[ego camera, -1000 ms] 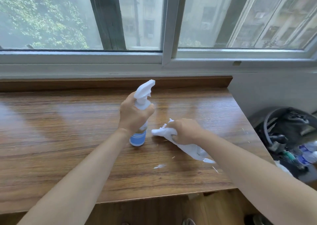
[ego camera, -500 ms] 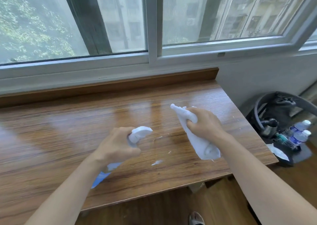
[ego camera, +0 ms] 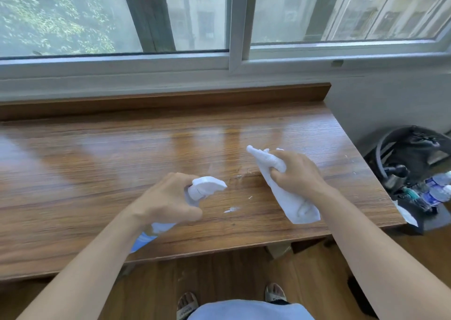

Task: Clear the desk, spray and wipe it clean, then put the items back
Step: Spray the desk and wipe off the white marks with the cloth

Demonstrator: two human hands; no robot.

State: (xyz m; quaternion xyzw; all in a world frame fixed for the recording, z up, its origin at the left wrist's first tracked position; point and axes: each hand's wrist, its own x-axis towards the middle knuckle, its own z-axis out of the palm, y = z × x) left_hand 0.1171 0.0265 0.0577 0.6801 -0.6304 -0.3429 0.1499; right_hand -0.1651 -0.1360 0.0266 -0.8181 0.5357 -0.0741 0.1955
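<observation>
My left hand (ego camera: 168,202) grips a spray bottle (ego camera: 206,189) with a white trigger head and a blue-labelled body, tilted so the nozzle points right over the wooden desk (ego camera: 97,173). The bottle's lower body sticks out under my wrist near the front edge. My right hand (ego camera: 297,173) is closed on a white cloth (ego camera: 292,202), held just above the desk's right part, its loose end hanging toward me. Small white flecks (ego camera: 231,209) and a wet patch lie on the wood between my hands.
A window with a white frame (ego camera: 234,60) runs behind the desk. To the right on the floor sits a black bag (ego camera: 412,153) with water bottles (ego camera: 439,192) beside it. My feet in sandals (ego camera: 186,305) stand below the desk's front edge.
The spray bottle went from upright on the desk to lifted and tilted with its nozzle pointing right. My right hand moved right and lifted the cloth off the wood.
</observation>
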